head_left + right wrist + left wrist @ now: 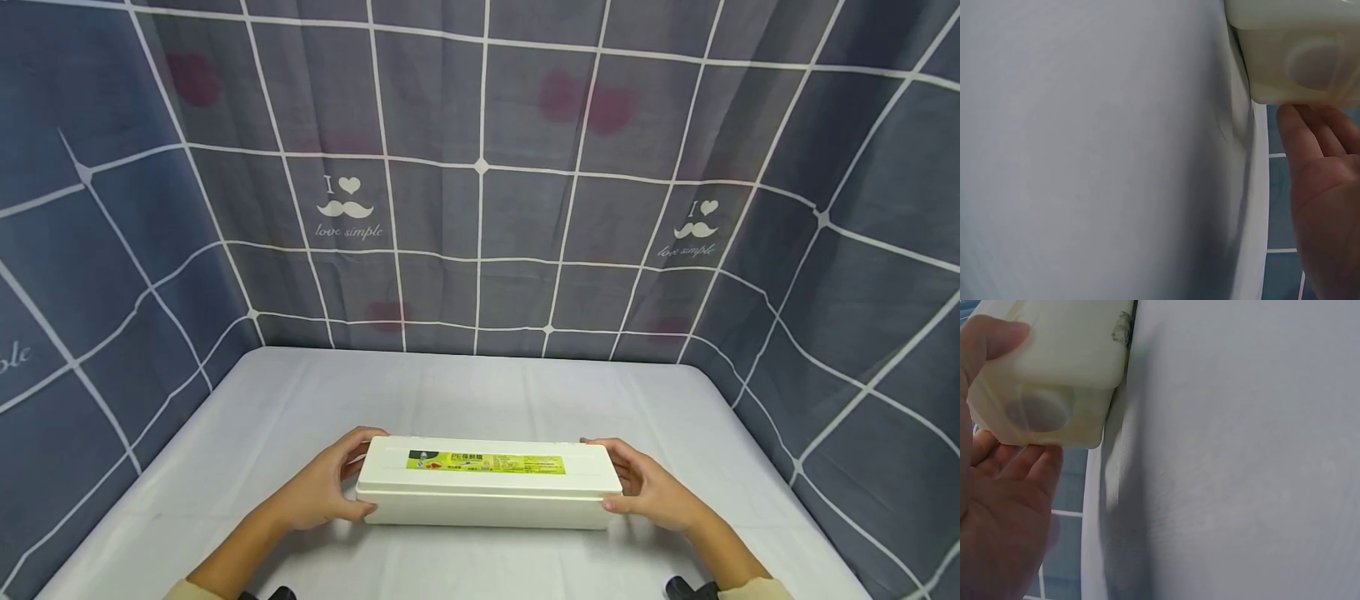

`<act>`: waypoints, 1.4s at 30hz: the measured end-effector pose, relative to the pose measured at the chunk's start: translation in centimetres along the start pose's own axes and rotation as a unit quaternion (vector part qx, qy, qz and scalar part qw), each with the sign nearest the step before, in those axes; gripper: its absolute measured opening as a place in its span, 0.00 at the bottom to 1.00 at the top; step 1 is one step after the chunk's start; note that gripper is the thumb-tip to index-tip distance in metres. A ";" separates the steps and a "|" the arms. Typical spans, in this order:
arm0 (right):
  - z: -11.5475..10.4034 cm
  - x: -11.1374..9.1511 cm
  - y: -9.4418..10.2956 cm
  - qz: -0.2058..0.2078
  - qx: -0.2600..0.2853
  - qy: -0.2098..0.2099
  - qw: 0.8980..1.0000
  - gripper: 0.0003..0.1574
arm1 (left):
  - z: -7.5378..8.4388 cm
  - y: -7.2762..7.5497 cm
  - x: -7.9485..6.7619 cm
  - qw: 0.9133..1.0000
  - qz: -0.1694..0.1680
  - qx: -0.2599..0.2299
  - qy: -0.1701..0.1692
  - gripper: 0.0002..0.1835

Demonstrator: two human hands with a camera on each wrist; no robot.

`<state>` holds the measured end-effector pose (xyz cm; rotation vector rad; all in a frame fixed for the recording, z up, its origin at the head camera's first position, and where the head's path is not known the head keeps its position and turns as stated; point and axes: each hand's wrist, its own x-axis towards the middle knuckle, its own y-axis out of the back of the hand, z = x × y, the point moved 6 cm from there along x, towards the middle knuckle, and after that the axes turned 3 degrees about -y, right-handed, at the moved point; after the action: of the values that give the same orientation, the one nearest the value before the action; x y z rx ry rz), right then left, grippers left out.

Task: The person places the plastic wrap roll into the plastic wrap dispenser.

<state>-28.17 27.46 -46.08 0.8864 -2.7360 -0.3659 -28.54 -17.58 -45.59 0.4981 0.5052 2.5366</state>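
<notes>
A long off-white cling film box (491, 510) with a green and yellow label (486, 462) on its lid lies across the white table, near its front. My left hand (324, 492) grips the box's left end, thumb on the front face and fingers behind. At the right end my right hand (660, 493) holds it in the same manner. The left wrist view shows the box's end (1072, 415) with a round recess, between thumb and fingertips. In the right wrist view, fingers touch the far side of the other end (1310, 65); the thumb is out of sight there.
The table (480, 392) is covered in smooth white cloth. Dark blue-grey curtains (442, 208) with a white grid pattern stand behind it and along both sides. Dark straps or devices (690, 588) show at the wrists.
</notes>
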 end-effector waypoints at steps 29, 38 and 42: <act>-0.3 0.2 -0.2 0.001 0.004 -0.001 1.000 0.39 | -0.2 0.1 -0.3 1.000 -0.005 -0.004 -0.016 0.48; -0.1 0.2 -0.1 0.014 -0.020 -0.018 1.000 0.40 | 0.2 0.0 -0.2 1.000 -0.011 0.002 -0.027 0.47; -0.1 0.2 -0.1 0.020 -0.026 -0.023 0.999 0.40 | 0.1 0.0 -0.3 0.999 -0.025 -0.016 -0.025 0.46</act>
<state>-28.21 27.28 -45.98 0.8200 -2.7682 -0.4525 -28.24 -17.71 -45.64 0.5287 0.4520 2.4740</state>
